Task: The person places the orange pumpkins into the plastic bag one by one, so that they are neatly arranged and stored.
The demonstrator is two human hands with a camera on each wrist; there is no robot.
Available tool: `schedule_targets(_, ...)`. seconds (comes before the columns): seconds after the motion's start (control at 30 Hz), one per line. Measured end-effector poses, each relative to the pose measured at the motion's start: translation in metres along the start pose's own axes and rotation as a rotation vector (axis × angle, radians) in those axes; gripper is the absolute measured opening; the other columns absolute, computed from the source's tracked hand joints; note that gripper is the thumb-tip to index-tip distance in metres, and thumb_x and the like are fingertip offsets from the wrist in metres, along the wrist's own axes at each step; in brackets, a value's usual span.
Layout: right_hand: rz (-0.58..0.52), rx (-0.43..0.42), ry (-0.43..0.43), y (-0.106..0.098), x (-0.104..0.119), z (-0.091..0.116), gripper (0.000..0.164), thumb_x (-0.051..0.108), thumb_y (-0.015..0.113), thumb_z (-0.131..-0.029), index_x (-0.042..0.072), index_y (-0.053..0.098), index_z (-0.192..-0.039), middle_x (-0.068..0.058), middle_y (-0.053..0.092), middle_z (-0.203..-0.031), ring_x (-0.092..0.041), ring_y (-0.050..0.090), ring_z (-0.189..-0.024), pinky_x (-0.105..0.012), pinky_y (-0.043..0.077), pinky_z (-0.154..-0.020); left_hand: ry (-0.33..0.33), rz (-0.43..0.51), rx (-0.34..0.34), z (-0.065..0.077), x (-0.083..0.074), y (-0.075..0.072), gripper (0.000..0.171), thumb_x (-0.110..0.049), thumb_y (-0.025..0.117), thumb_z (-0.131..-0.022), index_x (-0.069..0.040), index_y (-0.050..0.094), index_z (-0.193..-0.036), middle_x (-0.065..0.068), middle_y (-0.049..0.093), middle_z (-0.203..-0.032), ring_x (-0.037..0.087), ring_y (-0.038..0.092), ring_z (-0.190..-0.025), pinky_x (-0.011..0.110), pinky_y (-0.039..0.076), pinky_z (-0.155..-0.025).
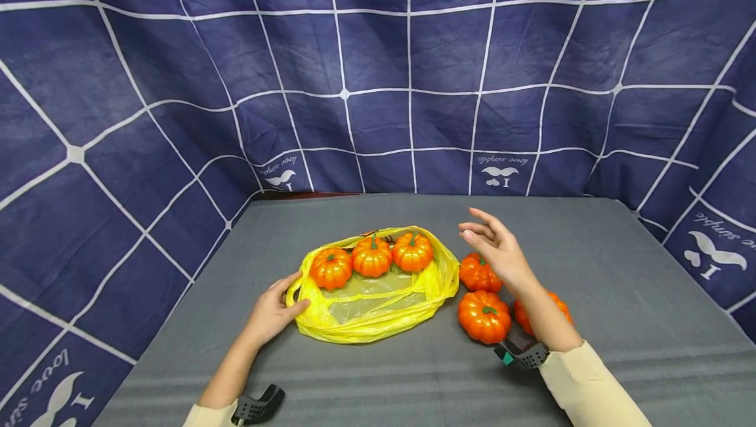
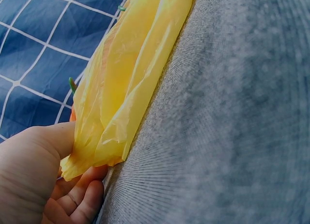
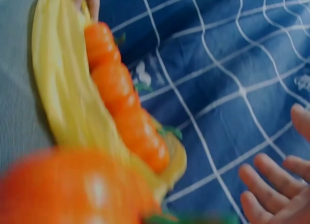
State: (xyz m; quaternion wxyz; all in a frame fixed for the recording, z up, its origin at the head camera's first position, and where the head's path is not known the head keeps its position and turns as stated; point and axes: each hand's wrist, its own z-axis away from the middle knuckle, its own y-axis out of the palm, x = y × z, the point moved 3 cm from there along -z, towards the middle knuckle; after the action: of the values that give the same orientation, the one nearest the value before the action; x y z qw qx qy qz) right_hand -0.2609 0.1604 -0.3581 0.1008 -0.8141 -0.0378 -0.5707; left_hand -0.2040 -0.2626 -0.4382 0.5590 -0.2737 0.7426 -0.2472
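Note:
A yellow plastic bag (image 1: 366, 332) lies on the table, its mouth spread wide. Three small orange toy pumpkins with green stems stand in a row along its far side: a left one (image 1: 331, 271), a middle one (image 1: 372, 258) and a right one (image 1: 413, 254). At the bag's left edge my left hand (image 1: 273, 312) grips the gathered plastic, thumb on one side and fingers on the other. My right hand (image 1: 496, 250) hovers above the pumpkins right of the bag, fingers loosely bent and holding nothing. Beneath it are a far pumpkin (image 1: 477, 274) and a near pumpkin (image 1: 485, 319).
Another pumpkin (image 1: 524, 317) sits partly hidden under my right forearm. Grey cloth covers the table (image 1: 390, 387). A blue curtain (image 1: 378, 53) with white grid lines hangs behind it and along both sides.

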Motion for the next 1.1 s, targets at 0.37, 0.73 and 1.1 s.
schedule_targets(0.37,0.214,-0.008,-0.112,-0.028,-0.018,0.015,0.051,0.003,0.062,-0.094,-0.004,0.045,-0.141,-0.024,0.062,-0.118,-0.015,0.062,-0.106,-0.019,0.047,-0.087,-0.001,0.004,0.002,0.0,-0.001,-0.001,0.061,-0.018,0.075,-0.085,0.005,0.051,-0.137,0.021,0.059,-0.121,0.025,0.06,-0.094,0.034,0.049,-0.079)
schedule_targets(0.73,0.531,-0.044,0.114,-0.03,-0.037,0.02,0.069,0.034,0.07,-0.091,0.002,0.041,-0.145,-0.025,0.053,-0.135,-0.038,0.046,-0.127,-0.055,0.032,-0.105,0.014,-0.003,-0.012,0.001,-0.003,0.0,0.061,-0.018,0.075,-0.085,0.005,0.053,-0.136,0.02,0.061,-0.118,0.023,0.06,-0.091,0.033,0.048,-0.077)
schedule_targets(1.1,0.735,0.023,0.168,-0.024,-0.035,0.022,0.081,0.047,0.076,-0.081,-0.003,0.048,-0.138,-0.028,0.051,-0.133,-0.044,0.047,-0.119,-0.057,0.037,-0.097,0.008,0.001,-0.006,0.001,-0.004,-0.001,0.06,-0.017,0.075,-0.085,0.006,0.052,-0.136,0.022,0.059,-0.122,0.026,0.06,-0.096,0.035,0.048,-0.08)
